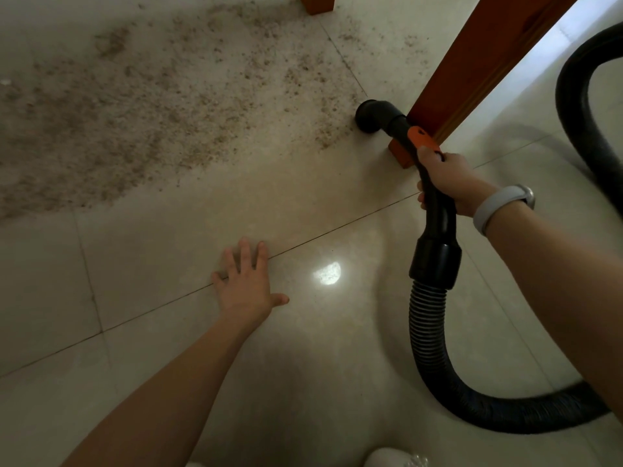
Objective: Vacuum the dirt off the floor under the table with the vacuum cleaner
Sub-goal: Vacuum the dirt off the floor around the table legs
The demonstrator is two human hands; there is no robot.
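- Dirt (141,106), brown and grainy, spread wide over the far left of the pale tiled floor (337,348), thinning toward the right and stopping just short of the nozzle.
- Left hand (244,284) laid flat on the near tiles, fingers straight and spread, holding nothing; judged to be bracing a body crouched low.
- Bright patch of reflected light (327,273) just right of that hand.
- Short far table leg (317,3) cut off at the top edge, beyond the dirt.
- Black elbow-shaped nozzle (371,117) of the vacuum cleaner, mouth down on the floor at the right fringe of the dirt, just left of the near table leg (472,69).
- Black handle with an orange slider (423,139) gripped by the right hand (448,182), fingers curled round it, thumb up near the orange part.
- Pale band (499,205) worn on the right wrist.
- Ribbed black hose (435,348) dropped from the handle, curved along the near right floor and looped back up at the far right edge.
- Step in hand, as judged: first pass only beginning, almost the whole patch unswept.
- Next move, as judged: nozzle swept leftward and farther under the table in overlapping strokes, mouth kept against the tiles, hose slack fed round the near leg to avoid a snag.
- Cleaner body out of sight; running or not, impossible to tell.
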